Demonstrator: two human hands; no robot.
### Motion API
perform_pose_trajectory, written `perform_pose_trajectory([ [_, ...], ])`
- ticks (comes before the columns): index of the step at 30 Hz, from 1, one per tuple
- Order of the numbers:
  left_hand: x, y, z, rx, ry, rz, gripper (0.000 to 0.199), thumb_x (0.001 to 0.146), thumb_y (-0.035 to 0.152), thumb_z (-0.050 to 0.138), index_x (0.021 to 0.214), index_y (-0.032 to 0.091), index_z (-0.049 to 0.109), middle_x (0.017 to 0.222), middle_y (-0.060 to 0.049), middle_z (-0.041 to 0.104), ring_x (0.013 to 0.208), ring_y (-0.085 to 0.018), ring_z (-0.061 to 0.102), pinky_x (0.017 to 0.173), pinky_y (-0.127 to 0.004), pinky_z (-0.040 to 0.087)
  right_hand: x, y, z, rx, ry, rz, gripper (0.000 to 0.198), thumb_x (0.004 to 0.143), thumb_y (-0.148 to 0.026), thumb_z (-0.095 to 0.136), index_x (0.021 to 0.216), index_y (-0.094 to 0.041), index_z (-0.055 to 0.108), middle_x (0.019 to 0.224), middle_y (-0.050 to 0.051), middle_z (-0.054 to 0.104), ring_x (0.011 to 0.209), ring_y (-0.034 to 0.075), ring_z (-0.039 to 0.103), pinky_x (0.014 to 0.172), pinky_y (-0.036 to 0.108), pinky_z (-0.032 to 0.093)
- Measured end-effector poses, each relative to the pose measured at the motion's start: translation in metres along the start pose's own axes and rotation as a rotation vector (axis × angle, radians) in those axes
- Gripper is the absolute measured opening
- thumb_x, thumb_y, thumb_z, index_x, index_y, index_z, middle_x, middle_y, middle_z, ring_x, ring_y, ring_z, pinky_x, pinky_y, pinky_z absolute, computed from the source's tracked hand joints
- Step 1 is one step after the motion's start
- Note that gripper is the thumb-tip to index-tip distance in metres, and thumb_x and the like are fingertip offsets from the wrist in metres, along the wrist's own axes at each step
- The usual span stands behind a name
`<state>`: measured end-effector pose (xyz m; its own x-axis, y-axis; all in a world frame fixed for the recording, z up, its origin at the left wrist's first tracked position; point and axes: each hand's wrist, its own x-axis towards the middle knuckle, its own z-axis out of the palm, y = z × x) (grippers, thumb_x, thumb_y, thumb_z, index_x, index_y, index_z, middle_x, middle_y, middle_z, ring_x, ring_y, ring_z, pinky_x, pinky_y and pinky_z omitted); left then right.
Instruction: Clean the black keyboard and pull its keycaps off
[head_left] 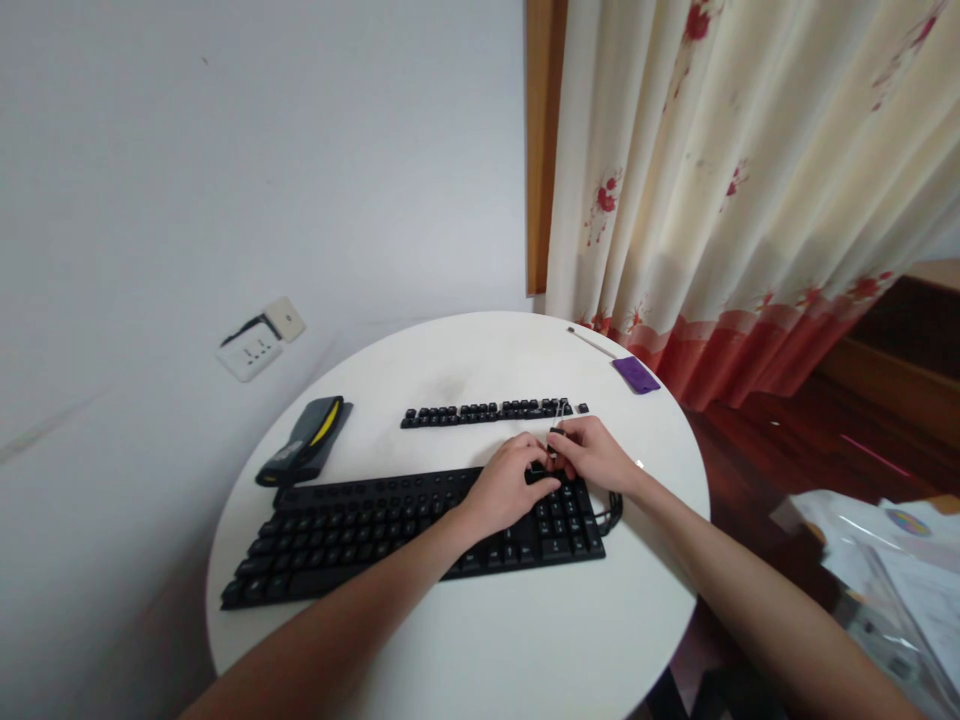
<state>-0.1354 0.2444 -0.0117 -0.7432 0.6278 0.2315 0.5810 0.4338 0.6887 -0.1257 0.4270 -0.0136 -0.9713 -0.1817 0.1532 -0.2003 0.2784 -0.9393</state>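
Observation:
A black keyboard [360,530] lies across the white round table, its upper right part under my hands. Above its right end, my right hand [592,450] pinches a small black-handled keycap puller [559,430] whose thin wire loops point away from me. My left hand [510,485] is bent inward, its fingertips closed together against the right hand's fingers. Whatever lies between the left fingertips is too small and hidden to make out. Behind the keyboard, loose black keycaps [480,412] stand in two rows, with a single keycap [583,408] at their right end.
A dark grey pouch with a yellow strip [304,440] lies on the left of the table [465,350]. At the back right are a thin brush [592,342] and a purple cloth [636,375]. A coiled black cable [611,515] sits beside the keyboard. Papers [885,560] lie off to the right.

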Motion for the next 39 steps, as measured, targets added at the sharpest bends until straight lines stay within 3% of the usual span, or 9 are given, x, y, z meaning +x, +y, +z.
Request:
perform_pose_trajectory([
  [4, -0.001, -0.003, 0.002, 0.040, 0.038, 0.034, 0.008, 0.081, 0.024, 0.073, 0.087, 0.021, 0.068, 0.101, -0.004, 0.064, 0.099, -0.021, 0.059, 0.095, -0.037, 0.046, 0.002, 0.003, 0.002, 0.015, 0.054, -0.003, 0.037, 0.093, -0.042, 0.053, 0.065, -0.018, 0.053, 0.052, -0.003, 0.057, 0.040, 0.010, 0.050, 0.039, 0.021, 0.037],
  [9, -0.002, 0.000, 0.000, 0.003, 0.080, 0.035, 0.008, 0.085, 0.022, 0.069, 0.091, 0.021, 0.066, 0.093, -0.002, 0.067, 0.091, -0.019, 0.061, 0.088, -0.035, 0.049, -0.001, 0.001, 0.001, -0.138, 0.130, -0.216, 0.035, 0.096, -0.039, 0.050, 0.069, -0.019, 0.052, 0.061, -0.002, 0.056, 0.055, 0.011, 0.051, 0.052, 0.023, 0.041],
  [12, -0.003, 0.003, -0.001, -0.030, 0.167, 0.003, 0.018, 0.084, 0.020, 0.068, 0.102, 0.022, 0.064, 0.097, -0.002, 0.068, 0.090, -0.019, 0.061, 0.087, -0.035, 0.051, -0.002, -0.001, 0.002, -0.184, 0.204, -0.278, 0.033, 0.098, -0.039, 0.048, 0.073, -0.019, 0.055, 0.066, -0.001, 0.058, 0.060, 0.013, 0.053, 0.058, 0.025, 0.042],
  [15, -0.005, 0.005, -0.002, -0.001, 0.244, 0.015, 0.025, 0.084, 0.017, 0.068, 0.107, 0.024, 0.060, 0.103, -0.002, 0.067, 0.097, -0.020, 0.061, 0.090, -0.036, 0.050, -0.002, -0.001, 0.004, -0.202, 0.208, -0.256, 0.033, 0.100, -0.040, 0.045, 0.077, -0.019, 0.057, 0.066, 0.000, 0.062, 0.059, 0.014, 0.056, 0.061, 0.027, 0.044],
  [21, -0.006, 0.005, -0.002, 0.272, 0.189, 0.207, 0.012, 0.091, 0.012, 0.060, 0.099, 0.021, 0.061, 0.099, -0.003, 0.064, 0.097, -0.021, 0.056, 0.092, -0.038, 0.048, -0.001, 0.004, 0.008, -0.132, 0.194, -0.219, 0.032, 0.098, -0.044, 0.047, 0.079, -0.020, 0.053, 0.064, 0.000, 0.065, 0.061, 0.015, 0.062, 0.061, 0.026, 0.047],
  [28, -0.006, 0.008, 0.000, 0.474, 0.197, 0.228, 0.016, 0.092, 0.014, 0.059, 0.104, 0.021, 0.065, 0.106, -0.005, 0.062, 0.102, -0.022, 0.055, 0.091, -0.039, 0.048, 0.001, 0.007, 0.007, -0.017, 0.122, -0.156, 0.031, 0.097, -0.048, 0.048, 0.083, -0.021, 0.051, 0.062, -0.001, 0.064, 0.055, 0.016, 0.063, 0.053, 0.026, 0.047],
  [34, -0.009, 0.014, -0.002, 0.495, 0.208, 0.236, 0.016, 0.090, 0.018, 0.064, 0.105, 0.022, 0.065, 0.111, -0.005, 0.062, 0.106, -0.024, 0.053, 0.092, -0.041, 0.047, 0.002, 0.004, 0.007, 0.042, 0.111, -0.164, 0.033, 0.097, -0.048, 0.049, 0.079, -0.020, 0.051, 0.059, -0.003, 0.059, 0.051, 0.013, 0.056, 0.050, 0.024, 0.044],
  [39, -0.007, 0.010, -0.003, 0.349, 0.244, 0.295, 0.015, 0.090, 0.018, 0.064, 0.104, 0.022, 0.065, 0.108, -0.005, 0.063, 0.105, -0.023, 0.055, 0.093, -0.042, 0.047, 0.004, 0.004, 0.006, 0.142, 0.072, -0.132, 0.033, 0.095, -0.050, 0.052, 0.078, -0.021, 0.052, 0.059, -0.004, 0.059, 0.046, 0.012, 0.054, 0.044, 0.023, 0.041],
])
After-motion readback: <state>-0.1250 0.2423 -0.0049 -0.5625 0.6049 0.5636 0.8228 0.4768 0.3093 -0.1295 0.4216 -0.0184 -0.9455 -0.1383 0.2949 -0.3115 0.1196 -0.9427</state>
